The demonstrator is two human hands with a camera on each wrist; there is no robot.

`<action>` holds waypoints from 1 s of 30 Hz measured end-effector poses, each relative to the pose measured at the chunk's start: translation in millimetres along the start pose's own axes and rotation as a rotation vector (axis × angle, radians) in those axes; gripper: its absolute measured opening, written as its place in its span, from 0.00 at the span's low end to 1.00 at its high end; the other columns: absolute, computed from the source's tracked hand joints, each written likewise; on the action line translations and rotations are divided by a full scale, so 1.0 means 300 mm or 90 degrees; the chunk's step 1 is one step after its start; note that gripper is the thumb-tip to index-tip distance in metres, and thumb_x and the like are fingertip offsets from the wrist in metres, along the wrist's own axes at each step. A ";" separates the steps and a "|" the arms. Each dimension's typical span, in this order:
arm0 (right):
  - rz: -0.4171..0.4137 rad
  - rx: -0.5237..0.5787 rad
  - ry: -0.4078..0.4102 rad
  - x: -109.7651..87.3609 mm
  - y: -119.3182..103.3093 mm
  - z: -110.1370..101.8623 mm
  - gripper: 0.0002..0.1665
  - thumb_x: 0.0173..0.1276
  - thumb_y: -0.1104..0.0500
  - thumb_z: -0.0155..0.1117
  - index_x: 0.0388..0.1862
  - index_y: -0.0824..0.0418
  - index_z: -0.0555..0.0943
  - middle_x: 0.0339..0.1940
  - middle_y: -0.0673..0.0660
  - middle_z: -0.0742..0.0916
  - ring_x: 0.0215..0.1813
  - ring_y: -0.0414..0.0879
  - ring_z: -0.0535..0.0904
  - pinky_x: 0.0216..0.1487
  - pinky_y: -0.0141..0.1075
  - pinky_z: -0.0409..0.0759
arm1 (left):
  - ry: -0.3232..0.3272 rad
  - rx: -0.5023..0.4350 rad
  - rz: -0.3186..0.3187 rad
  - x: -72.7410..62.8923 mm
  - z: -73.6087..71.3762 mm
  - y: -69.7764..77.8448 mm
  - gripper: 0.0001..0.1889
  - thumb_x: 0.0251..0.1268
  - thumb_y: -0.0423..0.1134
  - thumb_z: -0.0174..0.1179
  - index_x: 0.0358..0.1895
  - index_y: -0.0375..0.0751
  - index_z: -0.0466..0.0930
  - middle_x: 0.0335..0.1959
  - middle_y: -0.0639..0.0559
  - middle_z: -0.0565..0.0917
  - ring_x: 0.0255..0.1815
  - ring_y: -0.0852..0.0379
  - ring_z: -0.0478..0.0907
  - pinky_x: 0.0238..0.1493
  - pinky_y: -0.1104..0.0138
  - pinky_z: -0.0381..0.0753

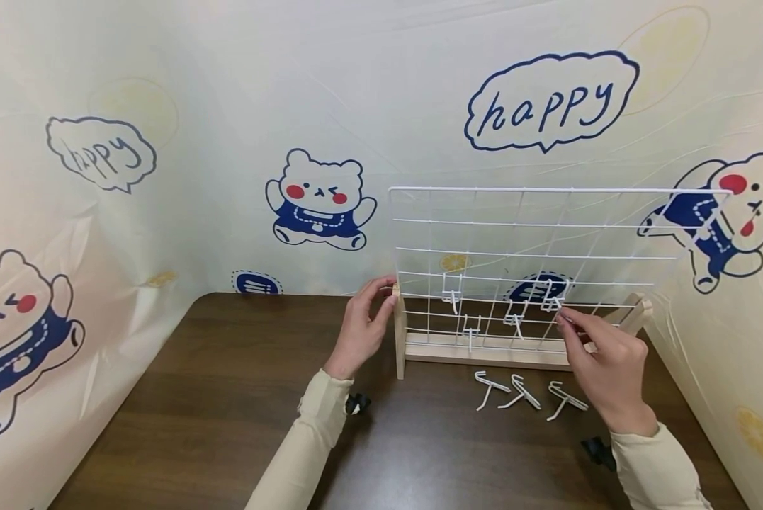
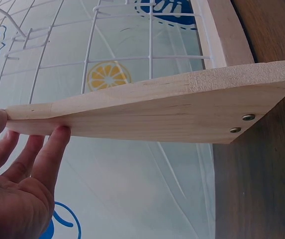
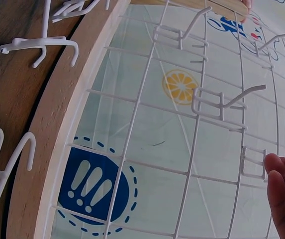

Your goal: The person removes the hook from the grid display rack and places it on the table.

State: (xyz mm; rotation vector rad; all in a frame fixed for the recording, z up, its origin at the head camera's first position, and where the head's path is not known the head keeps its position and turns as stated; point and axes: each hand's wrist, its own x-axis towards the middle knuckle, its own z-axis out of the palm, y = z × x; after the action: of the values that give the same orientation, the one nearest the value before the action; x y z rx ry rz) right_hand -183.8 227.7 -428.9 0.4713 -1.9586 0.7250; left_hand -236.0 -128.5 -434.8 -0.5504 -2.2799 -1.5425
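Observation:
A white wire grid stands upright in a wooden stand. My left hand pinches the upper end of the stand's left upright, thumb on one face and fingertips on the other. With thumb and fingers, my right hand pinches the prong of a white wire hook at the grid's right part. In the right wrist view, this hook's square frame lies against the wires, and the fingers hide its prong. Three similar hooks hang on the grid to its left.
Three loose white hooks lie on the brown table in front of the stand. A printed curtain with bears and speech bubbles surrounds the table at the back and sides. Two screw heads show on the upright's outer face.

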 end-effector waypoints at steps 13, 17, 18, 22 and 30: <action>-0.016 0.008 0.026 0.019 0.004 0.001 0.19 0.76 0.53 0.66 0.40 0.70 0.91 0.33 0.65 0.93 0.29 0.49 0.85 0.40 0.13 0.73 | -0.003 0.006 0.003 -0.003 -0.003 0.004 0.17 0.79 0.34 0.57 0.65 0.34 0.78 0.61 0.39 0.84 0.62 0.44 0.83 0.65 0.53 0.85; -0.018 0.015 0.042 0.029 0.002 0.003 0.27 0.79 0.46 0.62 0.40 0.70 0.91 0.32 0.65 0.93 0.28 0.47 0.85 0.45 0.09 0.70 | -0.004 0.003 0.000 -0.003 -0.002 0.004 0.17 0.80 0.34 0.57 0.65 0.35 0.78 0.61 0.40 0.84 0.62 0.44 0.83 0.65 0.53 0.85; -0.019 0.014 0.044 0.031 0.001 0.003 0.27 0.79 0.46 0.62 0.40 0.70 0.91 0.32 0.65 0.93 0.28 0.49 0.85 0.45 0.10 0.70 | -0.003 0.004 0.000 -0.004 -0.002 0.005 0.17 0.80 0.34 0.57 0.65 0.35 0.78 0.61 0.40 0.84 0.62 0.44 0.83 0.65 0.52 0.85; -0.024 0.009 0.051 0.037 -0.005 -0.001 0.22 0.77 0.50 0.64 0.40 0.70 0.91 0.32 0.65 0.93 0.28 0.49 0.85 0.47 0.09 0.69 | -0.004 0.006 0.000 -0.005 -0.002 0.003 0.17 0.80 0.35 0.57 0.65 0.36 0.78 0.61 0.40 0.84 0.62 0.44 0.83 0.66 0.51 0.84; -0.030 0.019 0.073 0.036 -0.016 -0.010 0.21 0.76 0.51 0.65 0.38 0.69 0.91 0.29 0.64 0.92 0.27 0.40 0.83 0.48 0.07 0.66 | -0.014 0.001 -0.018 -0.004 -0.004 0.001 0.18 0.80 0.35 0.57 0.67 0.35 0.76 0.63 0.34 0.82 0.62 0.43 0.82 0.68 0.50 0.83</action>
State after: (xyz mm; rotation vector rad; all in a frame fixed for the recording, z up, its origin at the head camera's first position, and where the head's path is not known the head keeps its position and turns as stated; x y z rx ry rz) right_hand -184.1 226.0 -416.7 0.4821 -1.8267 0.7356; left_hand -234.6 -129.6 -434.7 -0.5402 -2.3145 -1.5541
